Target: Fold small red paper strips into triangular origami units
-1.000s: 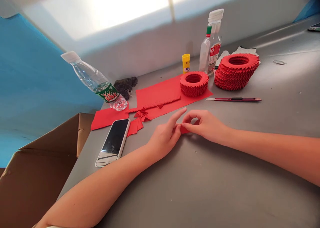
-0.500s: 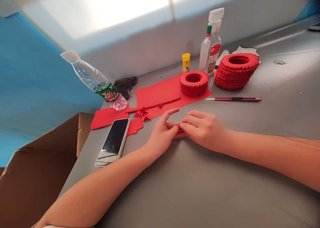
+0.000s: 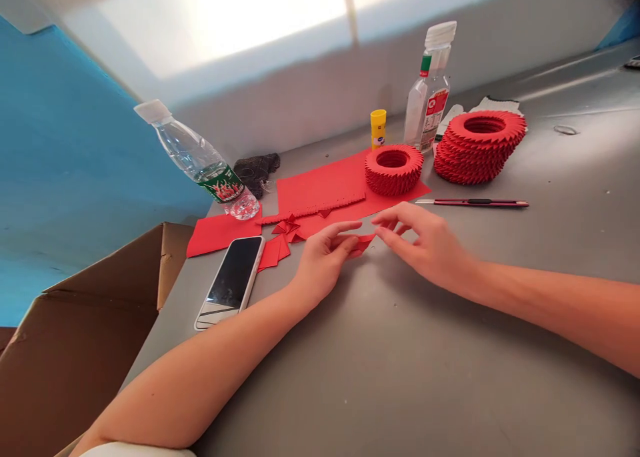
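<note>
A small folded piece of red paper (image 3: 365, 243) is pinched between the thumb and fingers of my left hand (image 3: 325, 257), just above the grey table. My right hand (image 3: 423, 242) is at the paper's right tip, thumb and fingers a little apart; whether the thumb touches the tip is hard to tell. Beyond my left hand lie several folded red triangles (image 3: 287, 226) and a few small red paper rectangles (image 3: 271, 253). Behind them a long strip of interlocked red pieces (image 3: 315, 209) rests on a large red sheet (image 3: 320, 177).
A phone (image 3: 230, 280) lies left of my left hand, near a water bottle (image 3: 220, 183). Further back stand a small red paper ring (image 3: 393, 182), a larger ring stack (image 3: 475, 160), a glue stick (image 3: 379, 129) and a glass bottle (image 3: 417, 113). A craft knife (image 3: 475, 203) lies right; a cardboard box (image 3: 90, 330) stands left.
My right hand has moved slightly right and its fingers have spread, away from my left hand. More of the red paper now shows. The whole view has shifted a little.
</note>
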The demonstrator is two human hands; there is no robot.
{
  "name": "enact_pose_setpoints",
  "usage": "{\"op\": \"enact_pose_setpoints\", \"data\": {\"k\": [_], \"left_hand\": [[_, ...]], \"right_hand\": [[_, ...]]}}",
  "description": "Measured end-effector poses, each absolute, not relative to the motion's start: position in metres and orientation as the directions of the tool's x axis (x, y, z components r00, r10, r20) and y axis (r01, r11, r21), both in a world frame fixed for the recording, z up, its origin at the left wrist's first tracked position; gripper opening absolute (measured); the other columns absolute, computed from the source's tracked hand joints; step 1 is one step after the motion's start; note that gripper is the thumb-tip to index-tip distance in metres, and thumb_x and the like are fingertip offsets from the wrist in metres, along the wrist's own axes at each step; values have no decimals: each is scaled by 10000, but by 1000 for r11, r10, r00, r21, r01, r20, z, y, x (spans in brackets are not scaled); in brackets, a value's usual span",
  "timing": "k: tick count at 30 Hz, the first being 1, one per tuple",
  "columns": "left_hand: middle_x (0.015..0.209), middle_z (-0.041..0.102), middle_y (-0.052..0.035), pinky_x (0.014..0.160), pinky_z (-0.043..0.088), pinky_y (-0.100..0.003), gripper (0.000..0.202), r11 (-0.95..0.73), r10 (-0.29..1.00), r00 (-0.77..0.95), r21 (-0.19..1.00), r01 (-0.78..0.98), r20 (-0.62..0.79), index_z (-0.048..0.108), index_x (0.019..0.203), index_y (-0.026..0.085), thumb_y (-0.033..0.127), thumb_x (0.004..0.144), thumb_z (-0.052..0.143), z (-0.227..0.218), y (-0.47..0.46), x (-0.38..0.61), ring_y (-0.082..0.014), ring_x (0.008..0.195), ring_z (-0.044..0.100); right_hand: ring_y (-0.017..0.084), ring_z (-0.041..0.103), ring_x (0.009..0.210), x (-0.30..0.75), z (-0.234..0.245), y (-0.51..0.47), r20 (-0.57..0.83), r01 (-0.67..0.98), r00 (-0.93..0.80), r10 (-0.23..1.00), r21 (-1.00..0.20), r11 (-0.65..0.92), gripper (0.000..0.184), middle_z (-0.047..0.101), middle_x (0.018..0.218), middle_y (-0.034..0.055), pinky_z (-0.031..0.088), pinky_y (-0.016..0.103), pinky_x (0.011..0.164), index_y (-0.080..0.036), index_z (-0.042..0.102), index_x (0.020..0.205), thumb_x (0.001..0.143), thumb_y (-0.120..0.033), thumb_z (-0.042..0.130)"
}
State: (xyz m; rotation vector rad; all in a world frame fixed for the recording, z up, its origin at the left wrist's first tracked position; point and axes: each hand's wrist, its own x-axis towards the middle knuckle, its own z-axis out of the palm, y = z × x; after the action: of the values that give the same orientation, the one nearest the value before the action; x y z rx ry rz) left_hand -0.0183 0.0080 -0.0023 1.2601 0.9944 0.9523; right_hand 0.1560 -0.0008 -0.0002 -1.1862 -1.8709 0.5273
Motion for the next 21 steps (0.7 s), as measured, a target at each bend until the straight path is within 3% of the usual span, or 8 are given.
{"op": "enact_pose_setpoints", "data": {"k": [3,5,11,18,21], "left_hand": [[915,679,-44,875,467,-350,259,17,958,287,1000,13,-20,612,1005,149,220,757,597,-3,8,-18,-169,868,630],[930,677,-45,875,470,-346,259,11,958,287,998,57,-26,630,989,144,234,747,610,-4,8,-18,-174,876,626],[846,683,-53,792,510,-303,230,50,928,361,989,137,-97,671,889,131,300,748,608,-3,11,-21,-176,838,624],[808,676,-46,755,512,-297,199,33,942,332,997,73,-55,659,852,131,286,736,618,0,9,-20,-158,770,632],[784,673,-48,716,515,-292,199,27,947,317,996,85,-53,658,837,132,297,735,612,1,6,-18,-166,764,633]], "right_hand": [[143,544,627,158,1,6,143,462,-222,965,-855,233,277,624,727,19,420,262,545,-196,619,840,781,-437,496],[134,524,589,159,0,8,74,445,-261,962,-875,188,289,619,675,11,400,261,531,-193,630,745,774,-448,497],[123,525,617,160,2,7,163,466,-265,950,-841,274,194,630,686,-8,395,249,578,-206,636,711,780,-330,503],[138,581,672,157,6,5,58,359,-263,963,-921,154,251,665,740,2,433,251,596,-195,647,770,722,-421,549],[134,592,680,155,8,2,95,390,-250,964,-901,190,214,673,754,-7,447,249,610,-206,644,755,738,-395,545]]}}
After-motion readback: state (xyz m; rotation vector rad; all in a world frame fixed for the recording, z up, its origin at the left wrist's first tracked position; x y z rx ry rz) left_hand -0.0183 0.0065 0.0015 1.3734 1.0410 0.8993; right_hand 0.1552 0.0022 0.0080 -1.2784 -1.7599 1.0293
